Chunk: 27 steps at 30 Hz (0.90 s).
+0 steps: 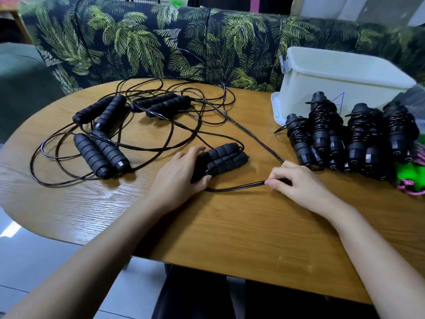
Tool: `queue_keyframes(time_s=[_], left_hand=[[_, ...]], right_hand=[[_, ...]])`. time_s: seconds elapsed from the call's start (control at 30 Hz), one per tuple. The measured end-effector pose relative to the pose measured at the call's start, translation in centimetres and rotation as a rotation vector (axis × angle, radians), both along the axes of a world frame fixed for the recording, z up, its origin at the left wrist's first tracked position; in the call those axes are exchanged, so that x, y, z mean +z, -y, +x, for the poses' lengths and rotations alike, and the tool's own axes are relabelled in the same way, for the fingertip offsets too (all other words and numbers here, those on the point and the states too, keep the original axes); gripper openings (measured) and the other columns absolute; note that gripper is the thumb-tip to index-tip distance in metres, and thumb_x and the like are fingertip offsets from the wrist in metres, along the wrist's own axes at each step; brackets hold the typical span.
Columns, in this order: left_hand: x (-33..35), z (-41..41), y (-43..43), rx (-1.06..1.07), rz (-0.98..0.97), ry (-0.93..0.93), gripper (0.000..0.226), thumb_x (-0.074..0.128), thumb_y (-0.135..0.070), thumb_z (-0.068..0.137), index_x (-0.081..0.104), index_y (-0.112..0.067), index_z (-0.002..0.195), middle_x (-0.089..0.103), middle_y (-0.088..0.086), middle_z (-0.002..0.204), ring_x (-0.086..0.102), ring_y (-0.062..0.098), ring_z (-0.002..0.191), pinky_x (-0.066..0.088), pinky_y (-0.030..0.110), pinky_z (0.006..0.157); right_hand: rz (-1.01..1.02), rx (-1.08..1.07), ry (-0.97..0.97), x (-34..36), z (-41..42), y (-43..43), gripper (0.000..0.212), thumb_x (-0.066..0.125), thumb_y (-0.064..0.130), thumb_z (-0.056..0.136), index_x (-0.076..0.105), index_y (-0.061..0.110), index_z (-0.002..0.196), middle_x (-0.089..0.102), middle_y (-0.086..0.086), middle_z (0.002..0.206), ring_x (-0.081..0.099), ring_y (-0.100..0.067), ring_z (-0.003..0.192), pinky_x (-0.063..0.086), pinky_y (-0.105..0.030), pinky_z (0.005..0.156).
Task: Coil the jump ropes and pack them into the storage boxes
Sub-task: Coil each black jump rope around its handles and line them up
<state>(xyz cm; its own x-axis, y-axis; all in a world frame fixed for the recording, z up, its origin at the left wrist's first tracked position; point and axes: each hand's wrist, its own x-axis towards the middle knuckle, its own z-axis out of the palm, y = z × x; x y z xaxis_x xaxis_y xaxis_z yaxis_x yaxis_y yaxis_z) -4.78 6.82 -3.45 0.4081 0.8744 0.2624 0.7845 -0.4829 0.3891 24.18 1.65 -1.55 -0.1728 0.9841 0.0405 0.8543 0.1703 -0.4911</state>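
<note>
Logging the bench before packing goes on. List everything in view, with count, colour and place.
Loose ropes: four, black, tangled over the table's left and middle.
Coiled ropes: at least four, black, in front of the box.
Box: one, pale green-white, table's far right.
Green-pink item: one, right edge, cut off.
Table: one, brown wood.
Sofa: one, dark with green leaf print, behind the table.
Left hand: grips the nearest handles.
Right hand: pinches the cord beside them.
</note>
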Motion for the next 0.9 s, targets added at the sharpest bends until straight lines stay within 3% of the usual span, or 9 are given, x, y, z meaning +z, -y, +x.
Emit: queue_keyframes(time_s=[0.13, 0.27, 0.37, 0.43, 0.5, 0.63, 0.7, 0.77, 0.9], left_hand=[[-0.9, 0.0, -0.5, -0.043, 0.029, -0.14, 0.075, 0.05, -0.047, 0.091, 0.023, -0.017, 0.155, 0.047, 0.008, 0.14, 0.041, 0.025, 0.126, 0.041, 0.039, 0.104], [-1.1, 0.2, -1.1, -0.065, 0.053, -0.096, 0.071, 0.053, -0.043, 0.09, 0.035, -0.009, 0.15, 0.053, 0.016, 0.128, 0.043, 0.032, 0.12, 0.041, 0.045, 0.104], [-1.0, -0.1, -1.0, -0.126, 0.034, -0.006, 0.078, 0.039, -0.053, 0.087, 0.037, -0.006, 0.149, 0.055, 0.016, 0.124, 0.042, 0.026, 0.115, 0.038, 0.038, 0.102], [-0.8, -0.5, -0.4, -0.192, 0.056, 0.03, 0.076, 0.039, -0.051, 0.089, 0.035, -0.006, 0.15, 0.054, 0.014, 0.125, 0.038, 0.018, 0.113, 0.034, 0.031, 0.101], [-0.3, -1.0, 0.5, -0.272, 0.106, 0.049, 0.072, 0.042, -0.047, 0.093, 0.03, -0.008, 0.152, 0.05, 0.011, 0.127, 0.036, 0.014, 0.111, 0.036, 0.032, 0.101], [2.4, -1.4, 3.1, -0.446, 0.234, -0.08, 0.072, 0.043, -0.047, 0.096, 0.017, -0.012, 0.154, 0.041, 0.002, 0.133, 0.037, 0.015, 0.117, 0.031, 0.027, 0.104], [3.8, -0.9, 4.3, -0.479, 0.307, -0.185, 0.077, 0.042, -0.049, 0.096, 0.015, -0.007, 0.154, 0.047, 0.007, 0.134, 0.041, 0.018, 0.118, 0.032, 0.029, 0.104], [4.7, -0.5, 4.9, -0.444, 0.385, -0.247, 0.082, 0.043, -0.049, 0.095, 0.013, 0.001, 0.153, 0.056, 0.012, 0.127, 0.045, 0.021, 0.112, 0.035, 0.032, 0.1], [6.0, 0.4, 4.9, -0.289, 0.447, -0.249, 0.095, 0.055, -0.046, 0.084, 0.011, 0.007, 0.148, 0.068, 0.017, 0.11, 0.058, 0.027, 0.096, 0.054, 0.034, 0.079]], right_hand=[[-0.019, -0.004, 0.004, -0.3, -0.1, -0.2, 0.019, 0.061, 0.044, 0.092, 0.06, 0.043, 0.073, 0.053, 0.008, 0.088, 0.053, -0.008, 0.084, 0.044, -0.036, 0.077], [-0.083, -0.001, -0.065, 0.0, 0.1, -0.3, 0.021, 0.058, 0.037, 0.095, 0.063, 0.039, 0.075, 0.055, 0.005, 0.085, 0.056, -0.01, 0.083, 0.048, -0.039, 0.085], [-0.122, 0.022, -0.064, 0.7, 0.0, -0.5, 0.024, 0.056, 0.03, 0.098, 0.065, 0.036, 0.077, 0.062, 0.004, 0.076, 0.054, -0.005, 0.089, 0.046, -0.038, 0.089], [-0.137, 0.042, -0.055, 1.2, 0.0, -1.0, 0.026, 0.055, 0.027, 0.098, 0.065, 0.034, 0.075, 0.065, 0.005, 0.068, 0.056, -0.008, 0.086, 0.046, -0.039, 0.086], [-0.153, 0.046, -0.088, 1.8, -0.2, -1.5, 0.029, 0.057, 0.026, 0.098, 0.063, 0.032, 0.071, 0.064, 0.006, 0.063, 0.058, -0.011, 0.071, 0.047, -0.038, 0.079], [-0.244, 0.072, -0.195, 3.8, -1.6, -2.6, 0.03, 0.058, 0.018, 0.098, 0.062, 0.017, 0.069, 0.059, 0.001, 0.062, 0.053, -0.003, 0.06, 0.043, -0.02, 0.066], [-0.27, 0.071, -0.208, 5.4, -2.7, -3.1, 0.028, 0.059, 0.028, 0.098, 0.067, 0.01, 0.078, 0.06, 0.002, 0.063, 0.056, 0.002, 0.06, 0.044, -0.018, 0.072], [-0.239, 0.064, -0.202, 7.2, -3.8, -3.6, 0.027, 0.059, 0.032, 0.097, 0.068, 0.014, 0.078, 0.058, 0.009, 0.061, 0.056, 0.006, 0.058, 0.044, -0.026, 0.081], [-0.098, 0.042, -0.205, 10.8, -6.2, -3.5, 0.033, 0.062, 0.035, 0.096, 0.067, 0.013, 0.071, 0.062, 0.013, 0.058, 0.064, -0.007, 0.075, 0.047, -0.037, 0.098]])
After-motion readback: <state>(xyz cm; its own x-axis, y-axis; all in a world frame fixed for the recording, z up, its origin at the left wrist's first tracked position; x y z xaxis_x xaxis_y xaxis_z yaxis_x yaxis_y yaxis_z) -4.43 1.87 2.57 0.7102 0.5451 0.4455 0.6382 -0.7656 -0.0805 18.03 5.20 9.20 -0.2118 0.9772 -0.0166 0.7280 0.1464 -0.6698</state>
